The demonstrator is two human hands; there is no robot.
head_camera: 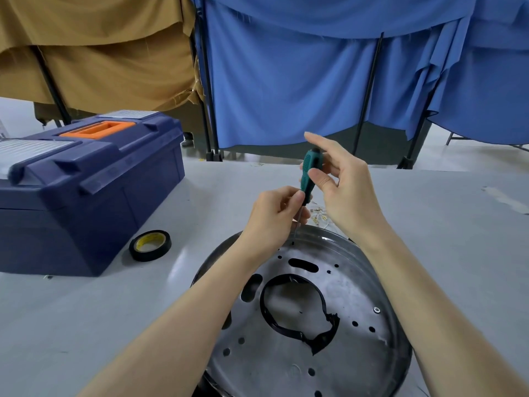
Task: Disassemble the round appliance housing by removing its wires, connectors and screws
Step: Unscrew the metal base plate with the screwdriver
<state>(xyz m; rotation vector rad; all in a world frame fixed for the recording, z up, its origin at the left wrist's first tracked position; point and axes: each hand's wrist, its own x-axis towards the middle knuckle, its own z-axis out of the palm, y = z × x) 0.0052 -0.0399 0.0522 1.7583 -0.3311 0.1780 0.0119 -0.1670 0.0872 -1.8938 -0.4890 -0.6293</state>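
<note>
At twelve o'clock on the housing (352, 296), lying on the table (86, 310) before us, we hold the screwdriver (310, 173) upright, left hand (272, 222) pinching its shaft, right hand (349, 190) gripping its handle; we should press straight down while turning, lest the tip slip.

Bright, even light from overhead, shadows are soft. Bit of glare on the shiny housing (286, 362). Wide-angle warps the edges pretty hard, and the right hand (343, 193) has a smeared index fingertip (309, 136).
</note>
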